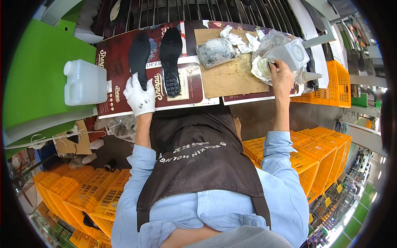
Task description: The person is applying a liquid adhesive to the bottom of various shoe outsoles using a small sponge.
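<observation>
Now | left hand (139, 97) grip: pressing black insole (139, 56) | right hand (281, 77) grip: grasping brush (271, 65)

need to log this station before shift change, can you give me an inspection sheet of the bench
surface: dark red printed board and brown cardboard sheet cover the bench
job's things: two black soles, left sole, right sole
clutter: white plastic jug, crumpled rags, white tub, squeeze bottle
grippers: gloved left hand touches left sole; bare right hand reaches into white wad by tub
cables: nothing seen
surroundings: orange crates, green panel
</observation>
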A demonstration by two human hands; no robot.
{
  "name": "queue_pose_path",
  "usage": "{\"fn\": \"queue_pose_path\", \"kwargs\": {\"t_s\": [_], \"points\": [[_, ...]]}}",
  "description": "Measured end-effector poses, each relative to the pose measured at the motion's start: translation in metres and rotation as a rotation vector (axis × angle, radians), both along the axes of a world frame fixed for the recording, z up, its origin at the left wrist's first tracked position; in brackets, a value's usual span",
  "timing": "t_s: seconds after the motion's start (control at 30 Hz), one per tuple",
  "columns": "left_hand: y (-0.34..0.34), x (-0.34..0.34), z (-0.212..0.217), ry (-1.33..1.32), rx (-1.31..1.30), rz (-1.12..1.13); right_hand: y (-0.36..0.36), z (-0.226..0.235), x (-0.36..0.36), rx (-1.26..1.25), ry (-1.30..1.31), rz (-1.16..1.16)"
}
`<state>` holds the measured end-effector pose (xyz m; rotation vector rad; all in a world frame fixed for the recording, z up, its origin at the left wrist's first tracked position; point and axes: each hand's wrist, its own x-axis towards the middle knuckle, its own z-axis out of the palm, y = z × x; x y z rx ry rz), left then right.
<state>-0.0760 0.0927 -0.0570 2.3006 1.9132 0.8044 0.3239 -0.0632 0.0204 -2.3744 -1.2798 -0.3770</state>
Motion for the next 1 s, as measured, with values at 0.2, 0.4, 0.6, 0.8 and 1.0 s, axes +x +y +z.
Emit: {"fn": "queue_pose_path", "kwargs": {"t_s": [0.2,0.4,0.6,0.8,1.0], "points": [[-0.008,-0.002,0.013,0.030,-0.089,0.032,-0.005,0.006,0.003,-0.045,0.014,0.013],[-0.003,-0.018,0.039,-0.045,-0.071,0.035,-0.010,0.005,0.009,0.040,0.068,0.019],[0.012,-0.043,0.050,-0.832,-0.716,0.070,-0.022,-0.004,0.018,0.237,0.318,0.007],[0.026,-0.057,0.048,-2.341,-1.378,0.082,-0.027,-0.012,0.016,0.284,0.460,0.014],[-0.022,0.000,0.056,-2.055,-1.272,-0.422,-0.023,-0.021,0.016,0.325,0.563,0.017]]}}
